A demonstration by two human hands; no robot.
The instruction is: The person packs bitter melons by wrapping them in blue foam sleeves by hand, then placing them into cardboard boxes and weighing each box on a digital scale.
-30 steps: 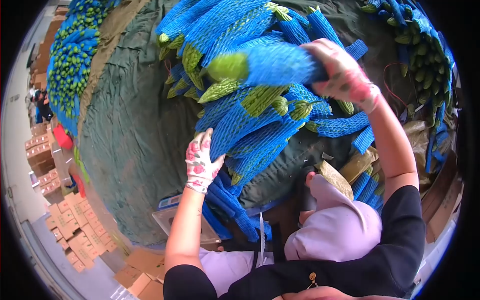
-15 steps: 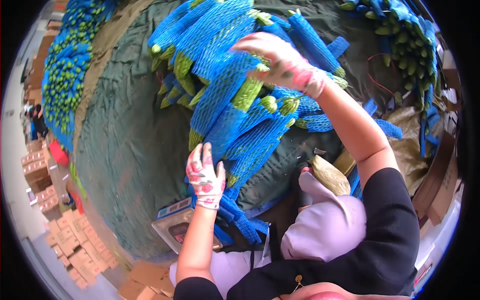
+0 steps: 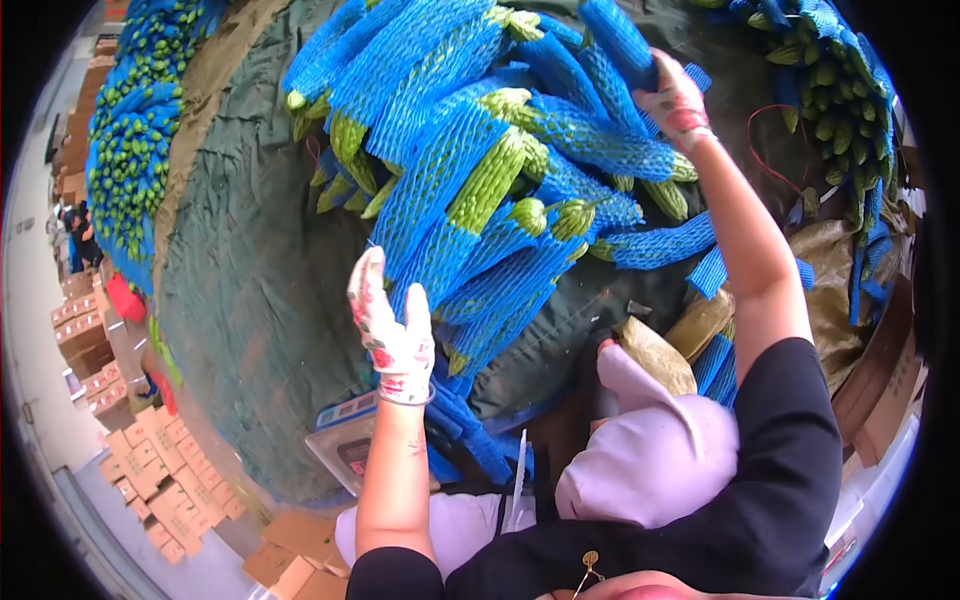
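Green ridged bitter melons in blue foam net sleeves lie heaped before me. My right hand [image 3: 672, 100], in a white-and-pink patterned glove, is at the heap's far right side, its fingers closed around the near end of a sleeved bitter melon [image 3: 615, 40]. At the near left edge my left hand [image 3: 390, 325], in a flowered glove, is open with fingers and thumb apart. It is next to the lower end of a sleeved bitter melon [image 3: 435, 255]. Close by, a half-sleeved bitter melon [image 3: 490, 185] shows its bare green upper part.
A dark green sheet [image 3: 260, 300] lies under the heap. Near my left forearm stands a scale [image 3: 345, 440] with blue sleeves beside it. More sleeved melons are stacked at far left [image 3: 135, 150] and far right [image 3: 835, 100]. Cardboard boxes [image 3: 165, 480] stand at lower left.
My right hand has moved from above the middle of the heap to its far right side and closed on a sleeved melon. My left hand has drawn slightly left, its thumb and fingers spread.
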